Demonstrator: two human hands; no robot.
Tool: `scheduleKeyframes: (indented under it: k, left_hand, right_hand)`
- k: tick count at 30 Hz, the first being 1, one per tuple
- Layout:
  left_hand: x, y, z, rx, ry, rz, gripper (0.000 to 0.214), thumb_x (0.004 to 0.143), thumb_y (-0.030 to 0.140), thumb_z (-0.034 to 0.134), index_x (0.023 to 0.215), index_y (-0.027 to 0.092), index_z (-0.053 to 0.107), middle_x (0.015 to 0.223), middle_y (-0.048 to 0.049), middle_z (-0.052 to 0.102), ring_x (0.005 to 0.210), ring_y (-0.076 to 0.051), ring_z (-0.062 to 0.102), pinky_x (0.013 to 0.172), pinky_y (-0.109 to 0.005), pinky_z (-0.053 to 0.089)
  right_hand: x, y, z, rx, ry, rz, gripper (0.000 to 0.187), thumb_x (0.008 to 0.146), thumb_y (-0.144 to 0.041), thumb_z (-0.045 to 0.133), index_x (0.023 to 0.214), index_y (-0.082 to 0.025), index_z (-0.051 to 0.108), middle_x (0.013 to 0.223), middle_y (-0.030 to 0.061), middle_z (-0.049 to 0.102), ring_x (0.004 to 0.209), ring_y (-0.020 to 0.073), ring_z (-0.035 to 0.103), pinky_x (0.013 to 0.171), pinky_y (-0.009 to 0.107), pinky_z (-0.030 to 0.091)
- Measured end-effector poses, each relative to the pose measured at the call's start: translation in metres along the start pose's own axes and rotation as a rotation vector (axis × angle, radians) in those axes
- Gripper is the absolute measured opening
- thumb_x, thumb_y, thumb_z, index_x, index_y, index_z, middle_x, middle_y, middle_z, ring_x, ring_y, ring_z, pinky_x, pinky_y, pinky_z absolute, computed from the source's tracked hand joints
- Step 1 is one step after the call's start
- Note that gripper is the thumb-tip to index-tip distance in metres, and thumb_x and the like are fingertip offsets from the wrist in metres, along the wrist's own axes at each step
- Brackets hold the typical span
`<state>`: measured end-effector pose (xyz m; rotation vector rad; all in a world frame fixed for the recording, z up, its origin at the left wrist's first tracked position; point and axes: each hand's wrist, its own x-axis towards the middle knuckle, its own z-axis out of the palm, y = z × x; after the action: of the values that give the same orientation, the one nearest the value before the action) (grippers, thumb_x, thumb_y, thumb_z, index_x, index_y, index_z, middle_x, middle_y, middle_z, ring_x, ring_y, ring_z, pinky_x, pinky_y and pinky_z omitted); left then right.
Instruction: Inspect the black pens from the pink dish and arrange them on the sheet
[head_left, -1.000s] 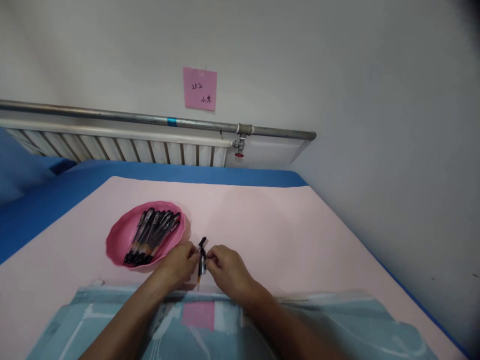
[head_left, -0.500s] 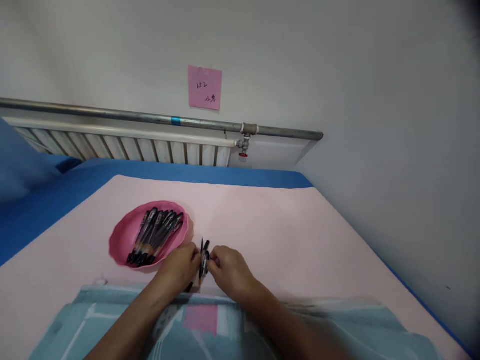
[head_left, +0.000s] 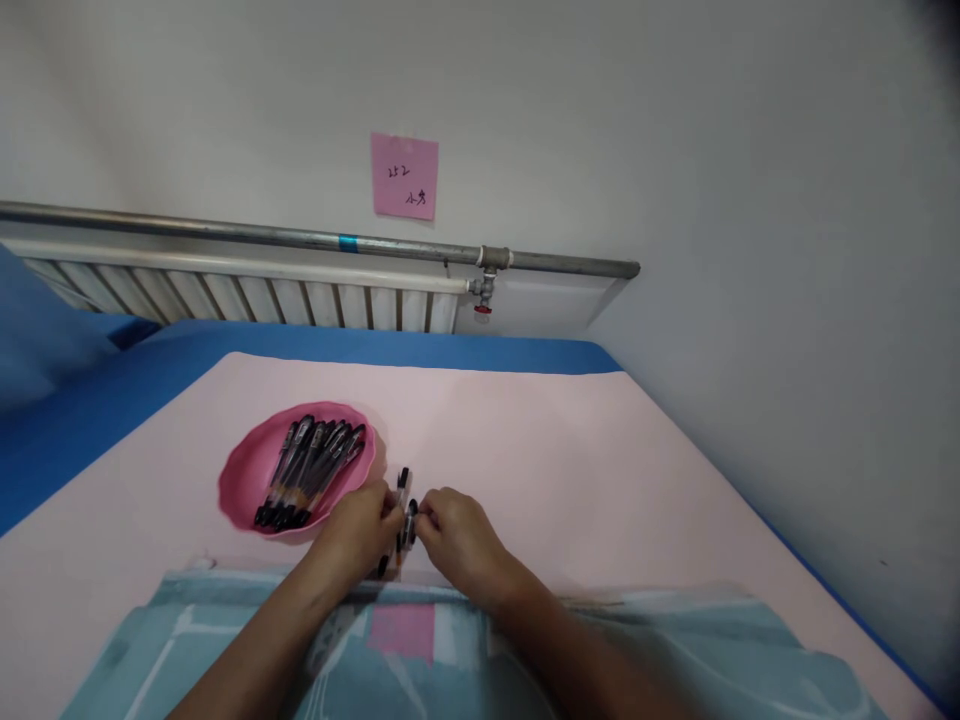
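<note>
My left hand (head_left: 364, 525) is closed in a pinch on a slim pen (head_left: 399, 550); its lower part shows below the fingertips and the rest is mostly covered. My right hand (head_left: 461, 540) pinches a black pen cap with a clip (head_left: 410, 522), close beside the left fingertips. Whether cap and pen touch, I cannot tell. Another black-ended piece of pen (head_left: 403, 480) lies slanted on the table behind my left fingers. Left of my hands, a pink scalloped bowl (head_left: 238, 480) holds several black-capped pens (head_left: 311, 470).
A pale pink sheet (head_left: 525, 440) covers the blue-edged table (head_left: 427, 350). Behind it stand a white radiator (head_left: 322, 305), a metal pipe (head_left: 262, 235) and a valve with a red handle (head_left: 484, 308). A pink note (head_left: 405, 177) is stuck to the wall.
The thin pen tip that stuck up above my left fingers no longer shows. The piece of pen behind them appears farther left. Both hands stay close together.
</note>
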<state>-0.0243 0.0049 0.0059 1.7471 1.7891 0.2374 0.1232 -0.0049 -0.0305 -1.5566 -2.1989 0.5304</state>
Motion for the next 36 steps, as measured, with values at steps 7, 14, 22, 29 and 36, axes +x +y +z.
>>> scheduleKeyframes:
  k: [7,14,22,29,36]
  left_hand:
    - [0.0035,-0.0065,0.0053,0.060,0.049,0.011,0.016,0.075,0.021,0.047,0.086,0.014,0.057,0.081,-0.0112,0.068,0.077,-0.021,0.063,0.063,-0.027,0.037]
    - [0.0039,-0.0068,0.0049,0.080,0.043,0.029,0.012,0.074,0.021,0.050,0.082,0.015,0.056,0.082,-0.0092,0.068,0.079,-0.020,0.062,0.064,-0.026,0.036]
    - [0.0008,-0.0036,0.0020,0.065,0.037,0.043,0.013,0.075,0.021,0.047,0.082,0.016,0.058,0.080,-0.0079,0.067,0.076,-0.018,0.061,0.062,-0.025,0.036]
    - [-0.0013,-0.0015,0.0001,0.055,0.034,0.060,0.016,0.077,0.022,0.046,0.084,0.017,0.059,0.080,-0.0064,0.067,0.074,-0.017,0.060,0.061,-0.024,0.035]
    - [0.0005,-0.0015,0.0014,0.053,0.038,0.077,0.018,0.077,0.022,0.044,0.086,0.017,0.060,0.081,-0.0059,0.066,0.075,-0.017,0.058,0.062,-0.024,0.036]
  right_hand:
    - [0.0026,-0.0015,-0.0010,0.057,0.001,0.061,0.013,0.079,-0.020,0.048,0.074,-0.018,0.060,0.071,0.0020,0.060,0.062,0.0107,0.050,0.055,0.021,0.028]
    - [0.0026,-0.0036,-0.0062,0.027,-0.011,0.028,0.023,0.083,-0.021,0.042,0.068,-0.017,0.059,0.070,0.0033,0.061,0.063,0.0114,0.051,0.058,0.022,0.030]
    - [0.0002,0.0001,-0.0036,0.113,0.009,0.039,0.017,0.082,-0.020,0.044,0.073,-0.018,0.059,0.070,0.0013,0.061,0.062,0.0106,0.050,0.056,0.020,0.030]
    - [-0.0026,0.0007,-0.0039,0.187,-0.007,0.041,0.013,0.077,-0.015,0.049,0.079,-0.020,0.061,0.075,0.0002,0.061,0.068,0.0110,0.052,0.060,0.020,0.034]
    - [-0.0036,-0.0027,-0.0064,0.174,-0.015,-0.020,0.013,0.076,-0.012,0.050,0.079,-0.020,0.061,0.078,0.0005,0.058,0.073,0.0109,0.052,0.066,0.020,0.036]
